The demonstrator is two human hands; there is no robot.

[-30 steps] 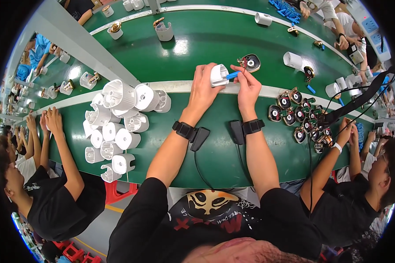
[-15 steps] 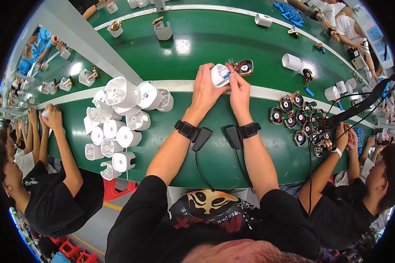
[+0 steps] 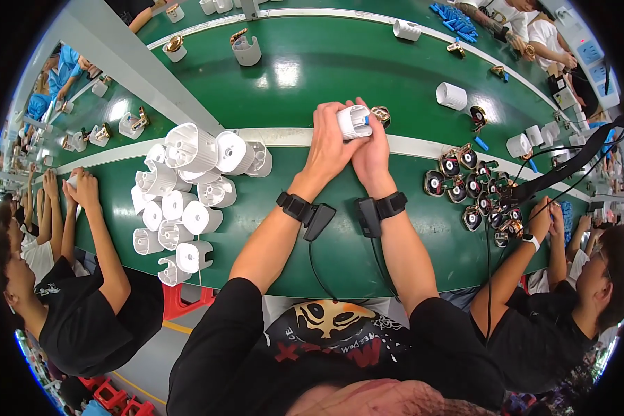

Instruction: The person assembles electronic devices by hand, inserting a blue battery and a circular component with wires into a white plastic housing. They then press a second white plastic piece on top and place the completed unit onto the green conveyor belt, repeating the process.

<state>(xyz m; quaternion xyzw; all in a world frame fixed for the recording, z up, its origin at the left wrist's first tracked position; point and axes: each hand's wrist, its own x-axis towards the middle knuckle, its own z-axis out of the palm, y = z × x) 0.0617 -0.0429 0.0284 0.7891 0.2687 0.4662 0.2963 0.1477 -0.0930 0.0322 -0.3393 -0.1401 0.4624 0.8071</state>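
A white ribbed plastic housing (image 3: 351, 123) is held up over the white rail, its open end showing inner ribs. My left hand (image 3: 328, 142) is closed round its left side, the fingers behind it. My right hand (image 3: 373, 154) presses against its right side, with the fingers partly hidden. A small blue cylinder (image 3: 367, 120) shows in the housing's opening. Just beyond my right fingers is a gold-rimmed black part (image 3: 380, 115), mostly covered; whether my fingers touch it I cannot tell.
White housings (image 3: 187, 187) are piled at left. Gold-and-black parts (image 3: 475, 184) with wires cluster at right, near black cables (image 3: 561, 170). Beyond the white rail (image 3: 277, 136), a green belt (image 3: 312, 62) carries housings and parts. A grey post (image 3: 152, 66) rises at left. People sit on both sides.
My hands have turned the housing and closed further round it. The gold-rimmed part beyond them is now more covered. Items on the far belt have shifted left.
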